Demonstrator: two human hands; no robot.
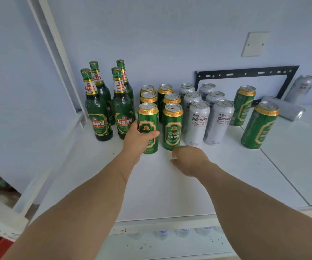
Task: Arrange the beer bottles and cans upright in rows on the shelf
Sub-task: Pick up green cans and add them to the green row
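Observation:
My left hand [139, 139] grips the front green can [148, 119] of the left green row on the white shelf [170, 184]. My right hand [189, 160] hovers just in front of the neighbouring green can [172, 126], fingers curled, holding nothing. Several green bottles [98, 113] stand upright at the left. Behind the two front cans, more green cans [171, 99] stand in two rows. Several white cans [198, 122] form two rows to the right. Two green cans [260, 126] stand apart further right. One silver can [284, 109] lies on its side; another [301, 89] leans on the wall.
A black metal frame [245, 72] leans against the back wall behind the white cans. A white upright post [57, 59] bounds the shelf on the left. A blank wall plate [254, 44] sits above. Water bottle tops [183, 231] show on the shelf below.

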